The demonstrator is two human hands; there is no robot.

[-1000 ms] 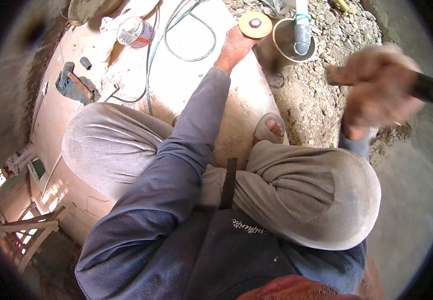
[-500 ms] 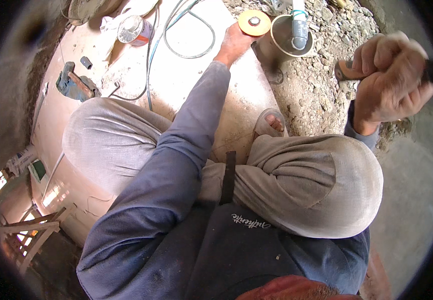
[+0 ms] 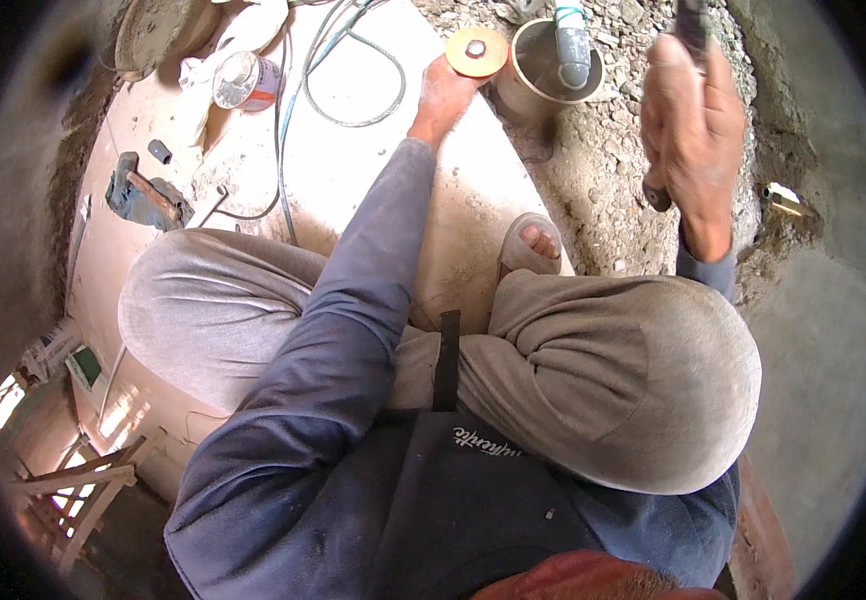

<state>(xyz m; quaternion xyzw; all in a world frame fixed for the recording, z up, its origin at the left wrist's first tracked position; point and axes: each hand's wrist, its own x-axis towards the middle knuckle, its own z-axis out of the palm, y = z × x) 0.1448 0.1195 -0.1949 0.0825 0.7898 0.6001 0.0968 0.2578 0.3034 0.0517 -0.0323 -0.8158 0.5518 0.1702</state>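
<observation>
My left hand (image 3: 441,105) is closed around a chisel with a round yellow-orange hand guard (image 3: 465,66). Its metal head (image 3: 476,48) faces up from the disc's centre; the blade is hidden beneath. In my raised right hand (image 3: 693,140) is a hammer, blurred by motion. The dark end of its handle (image 3: 657,198) sticks out below my fist, and a dark part (image 3: 692,25) rises above it to the picture's top edge. Just right of the chisel stands a wide, open round pipe (image 3: 525,103), with a grey pipe elbow (image 3: 573,70) hanging over its opening.
Gravel (image 3: 603,150) borders the pale slab (image 3: 483,190). Left lie a looped hose (image 3: 398,100), a can (image 3: 250,82), a short grey pipe piece (image 3: 159,151) and a wooden-handled tool (image 3: 156,197) over a hole. My sandalled foot (image 3: 538,240) rests at the slab's edge.
My right hand has swung the hammer from the far right inward, upward and closer to the chisel. The left hand keeps its grip; the whole view has shifted slightly.
</observation>
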